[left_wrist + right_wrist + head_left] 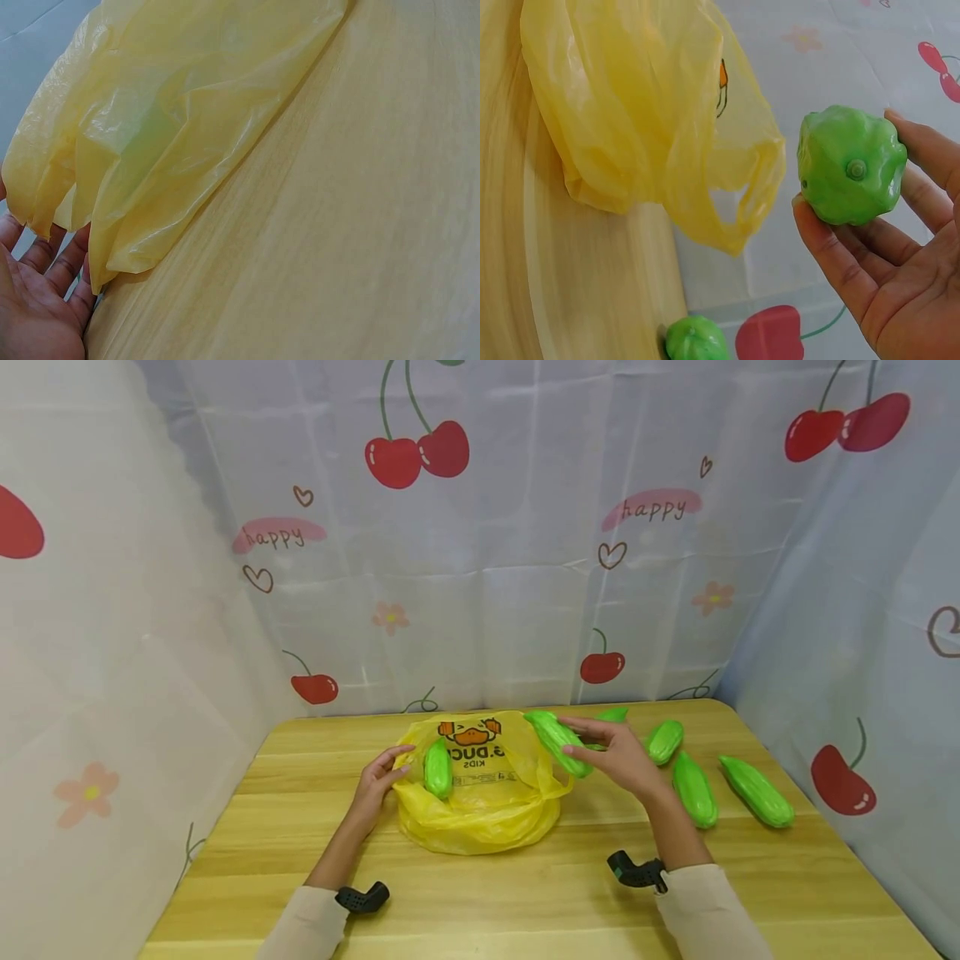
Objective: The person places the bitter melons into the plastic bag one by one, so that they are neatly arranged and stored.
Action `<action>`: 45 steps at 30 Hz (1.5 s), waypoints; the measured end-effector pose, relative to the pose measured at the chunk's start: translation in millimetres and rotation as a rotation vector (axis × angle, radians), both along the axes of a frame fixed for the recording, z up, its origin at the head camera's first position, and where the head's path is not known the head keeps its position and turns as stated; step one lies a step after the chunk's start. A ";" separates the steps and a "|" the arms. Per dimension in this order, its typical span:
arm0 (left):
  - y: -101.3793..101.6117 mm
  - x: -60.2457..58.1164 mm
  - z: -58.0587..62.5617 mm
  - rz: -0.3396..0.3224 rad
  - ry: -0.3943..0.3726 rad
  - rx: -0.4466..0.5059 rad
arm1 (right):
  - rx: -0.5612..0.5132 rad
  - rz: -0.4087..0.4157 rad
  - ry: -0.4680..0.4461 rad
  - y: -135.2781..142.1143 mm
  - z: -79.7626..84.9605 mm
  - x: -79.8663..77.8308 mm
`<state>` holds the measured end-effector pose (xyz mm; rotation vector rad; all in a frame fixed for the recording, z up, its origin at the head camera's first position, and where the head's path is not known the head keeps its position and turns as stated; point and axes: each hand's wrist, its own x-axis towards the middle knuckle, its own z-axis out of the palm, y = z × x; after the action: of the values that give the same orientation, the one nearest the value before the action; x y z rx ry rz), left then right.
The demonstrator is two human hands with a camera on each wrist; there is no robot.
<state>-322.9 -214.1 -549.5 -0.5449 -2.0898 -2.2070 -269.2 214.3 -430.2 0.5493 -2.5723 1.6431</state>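
Note:
A yellow plastic bag with a duck print stands with its mouth spread on the table. My left hand holds the bag's left rim; in the left wrist view its fingertips are partly hidden behind the plastic. Inside the bag, toward the left, lies a bright green bitter melon. Over the bag's right edge, my right hand grips another bitter melon between thumb and fingers, tilted down toward the right. The right wrist view shows this held melon end-on, beside the bag's loop handle.
Several more bitter melons lie on the right side of the wooden table, one partly hidden behind my right hand. Cherry-print curtains hang close around the table's back and sides.

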 end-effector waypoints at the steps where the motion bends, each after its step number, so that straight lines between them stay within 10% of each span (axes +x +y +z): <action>1: -0.2 0.0 -0.2 0.002 -0.003 0.000 | -0.002 0.001 -0.002 -1.6 0.2 0.1; 45: -2.5 -1.9 0.5 -0.022 0.005 -0.001 | 0.056 0.071 -0.011 -76.3 -10.7 3.9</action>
<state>-324.8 -216.6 -549.0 -0.5755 -2.0922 -2.2136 -265.3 138.1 -440.9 0.6442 -2.6441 1.6026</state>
